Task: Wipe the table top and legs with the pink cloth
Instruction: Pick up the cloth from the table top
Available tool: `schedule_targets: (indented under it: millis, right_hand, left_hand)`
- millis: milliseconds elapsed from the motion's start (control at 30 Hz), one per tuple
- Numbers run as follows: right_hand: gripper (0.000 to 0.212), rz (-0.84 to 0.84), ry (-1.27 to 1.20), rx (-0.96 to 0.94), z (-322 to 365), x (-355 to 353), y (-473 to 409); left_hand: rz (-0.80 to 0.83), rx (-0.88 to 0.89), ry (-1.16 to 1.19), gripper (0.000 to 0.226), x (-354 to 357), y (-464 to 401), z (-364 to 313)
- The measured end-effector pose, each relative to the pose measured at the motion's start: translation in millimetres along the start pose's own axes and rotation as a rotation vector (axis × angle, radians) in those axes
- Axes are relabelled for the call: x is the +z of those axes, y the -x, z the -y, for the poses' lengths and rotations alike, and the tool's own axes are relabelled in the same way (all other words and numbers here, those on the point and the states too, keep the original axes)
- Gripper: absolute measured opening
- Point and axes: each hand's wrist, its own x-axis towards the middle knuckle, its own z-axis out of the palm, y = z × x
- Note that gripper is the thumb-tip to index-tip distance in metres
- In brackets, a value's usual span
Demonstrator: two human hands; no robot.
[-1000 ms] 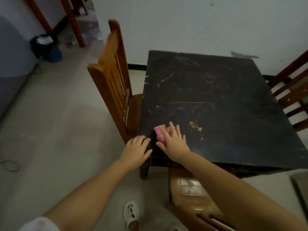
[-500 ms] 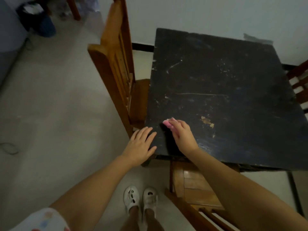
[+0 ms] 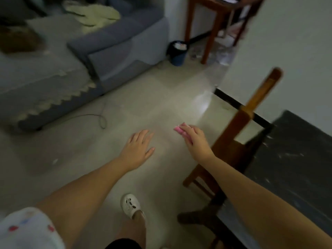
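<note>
Clearly the small soft pink cloth (image 3: 180, 130), light and limp, sits pinched under the right hand (image 3: 196, 141) fingers at one o'clock; left hand (image 3: 137, 150) fingers spread, empty.

Pink cloth (image 3: 180, 131); black scuffed table (image 3: 296, 159); brown chair (image 3: 239, 137); grey-blue sofa (image 3: 115, 49); white shoe (image 3: 129, 205).

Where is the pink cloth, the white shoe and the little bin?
pink cloth (image 3: 179, 129), head view, on the end sticking out past the fingers.
white shoe (image 3: 129, 205), head view, on its top.
bin (image 3: 177, 54), head view, on its dark side wall.
</note>
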Motion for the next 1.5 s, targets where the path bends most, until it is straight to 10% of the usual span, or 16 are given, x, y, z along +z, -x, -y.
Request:
schedule_targets:
  millis: [500,867,1067,1300,1500]
  right_hand:
    - [0.029,0.589,-0.098,-0.624,202.7,251.1,-242.4]
    - [0.037,1.299,-0.049,-1.385,362.7,458.1,-192.4]
    - [0.043,1.556,-0.079,-1.786,395.0,519.0,-106.4]
    - [0.040,1.620,-0.151,-1.964,366.5,626.2,11.8]
    - [0.036,1.274,-0.328,-2.148,321.9,699.1,50.0]
  left_hand:
    - [-0.076,-0.820,-0.020,0.051,-30.0,124.6,261.3]
    - [-0.260,-1.911,0.056,0.060,-3.8,269.2,202.8]
    - [-0.274,-2.234,0.050,0.060,39.6,290.8,172.9]
    - [-0.220,-2.369,0.071,0.054,158.2,348.5,197.7]
    - [-0.240,-2.391,-0.120,0.056,226.6,364.5,209.9]
